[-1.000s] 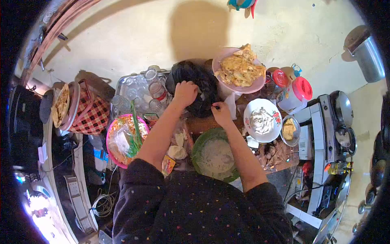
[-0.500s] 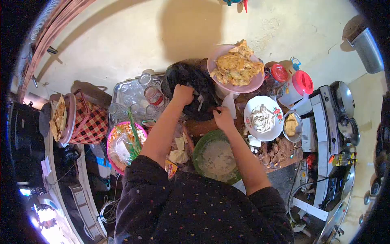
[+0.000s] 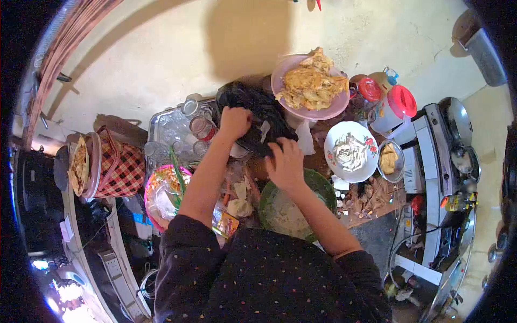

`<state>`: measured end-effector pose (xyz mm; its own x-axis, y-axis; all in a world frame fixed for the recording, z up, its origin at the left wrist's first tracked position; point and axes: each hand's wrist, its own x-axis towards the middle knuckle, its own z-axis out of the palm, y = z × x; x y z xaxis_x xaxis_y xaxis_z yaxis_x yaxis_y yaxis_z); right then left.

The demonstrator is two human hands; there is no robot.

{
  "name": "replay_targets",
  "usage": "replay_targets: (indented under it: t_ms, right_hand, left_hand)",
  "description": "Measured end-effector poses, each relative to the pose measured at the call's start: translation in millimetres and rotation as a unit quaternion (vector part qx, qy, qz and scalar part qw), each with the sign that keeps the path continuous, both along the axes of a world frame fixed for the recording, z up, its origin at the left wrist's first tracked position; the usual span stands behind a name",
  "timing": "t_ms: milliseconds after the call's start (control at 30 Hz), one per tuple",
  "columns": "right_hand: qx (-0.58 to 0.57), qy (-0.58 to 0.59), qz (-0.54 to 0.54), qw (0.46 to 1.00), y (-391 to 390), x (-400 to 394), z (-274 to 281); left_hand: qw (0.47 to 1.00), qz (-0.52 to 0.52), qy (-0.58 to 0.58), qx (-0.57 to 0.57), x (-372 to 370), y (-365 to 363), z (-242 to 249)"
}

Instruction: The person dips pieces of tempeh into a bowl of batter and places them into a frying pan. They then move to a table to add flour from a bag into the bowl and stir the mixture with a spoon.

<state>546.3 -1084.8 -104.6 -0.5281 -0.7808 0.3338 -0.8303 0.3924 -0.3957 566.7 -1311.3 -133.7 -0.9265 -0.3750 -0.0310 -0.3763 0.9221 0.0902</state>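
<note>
A crumpled black plastic bag (image 3: 257, 102) lies at the back of the table against the wall. My left hand (image 3: 235, 123) is closed on the bag's left side. At the bag's lower right edge, my right hand (image 3: 286, 162) has its fingers bent round the black plastic; their tips are partly hidden. Below my right forearm stands a green basin (image 3: 269, 215) with pale batter in it. A scrap of white plastic (image 3: 305, 138) hangs beside the bag, under a pink plate (image 3: 276, 81) heaped with fried food (image 3: 315, 83).
Glasses (image 3: 202, 128) stand on a metal tray (image 3: 156, 121) at left, near a pink basin (image 3: 148, 207) of chopped vegetables. On the right are a floral bowl (image 3: 334, 134) with white strips, a small metal bowl (image 3: 398, 167), a red-lidded pitcher (image 3: 401, 102) and a stove (image 3: 436, 140).
My right hand has shifted left and up along the bag's edge, its fingers more spread. My left hand stays on the bag, and the whole view has shifted slightly.
</note>
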Motion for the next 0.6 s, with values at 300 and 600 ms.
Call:
replay_targets:
  t_ms: [300,600]
  right_hand:
    - [-0.013,-0.022,0.043,0.999,-23,25,-14]
    - [-0.016,-0.042,0.146,0.988,-40,30,-5]
  left_hand:
    - [0.887,0.041,0.408,0.214,47,-39,26]
    - [0.736,0.164,0.471,0.458,76,-70,29]
